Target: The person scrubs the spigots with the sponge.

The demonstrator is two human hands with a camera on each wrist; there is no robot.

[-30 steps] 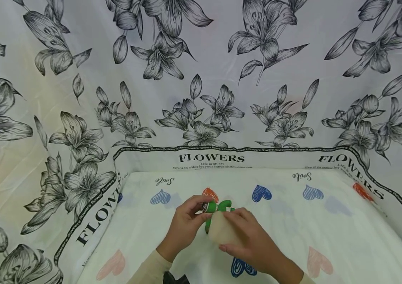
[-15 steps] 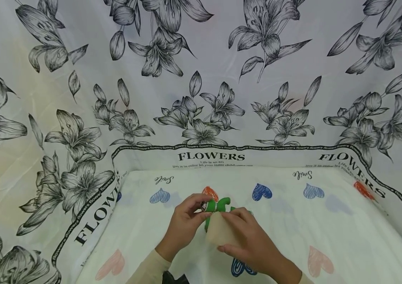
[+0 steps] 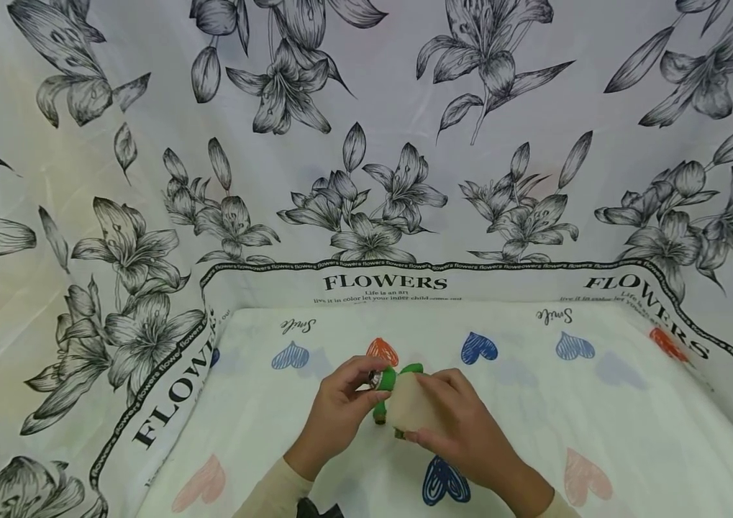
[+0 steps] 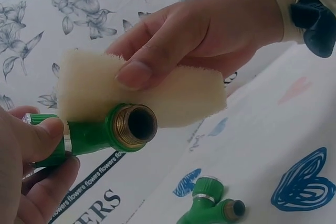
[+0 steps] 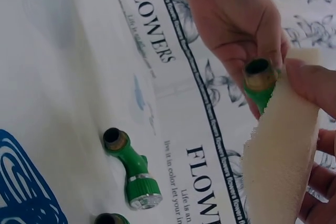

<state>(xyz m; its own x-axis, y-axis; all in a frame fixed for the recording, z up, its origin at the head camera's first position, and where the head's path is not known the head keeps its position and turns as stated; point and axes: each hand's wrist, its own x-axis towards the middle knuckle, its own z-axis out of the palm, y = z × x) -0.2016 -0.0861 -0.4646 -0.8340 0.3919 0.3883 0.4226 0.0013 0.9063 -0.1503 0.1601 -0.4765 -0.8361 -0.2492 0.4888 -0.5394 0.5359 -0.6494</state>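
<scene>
My left hand (image 3: 334, 414) pinches a green valve (image 4: 89, 139) by its ribbed knob end, fingers and thumb round it. The valve has a silver ring and a brass threaded mouth (image 4: 123, 127), open and facing outward. My right hand (image 3: 472, 435) grips a thick cream sponge (image 3: 408, 406), thumb on one face and fingers on the other. The sponge lies along the valve's green body, as the left wrist view shows, and in the head view it covers much of the valve. Both are held up over the cloth-covered table.
Another green valve (image 5: 137, 174) with a ribbed cap lies on the white heart-printed cloth (image 3: 288, 439) below the hands. Part of a further one (image 5: 111, 218) shows at the right wrist view's lower edge. A flower-printed curtain (image 3: 392, 93) hangs around the table.
My right hand has shifted the sponge slightly up and right across the held valve, covering more of its outer end. My left hand keeps its grip almost in place. The head view has tilted slightly.
</scene>
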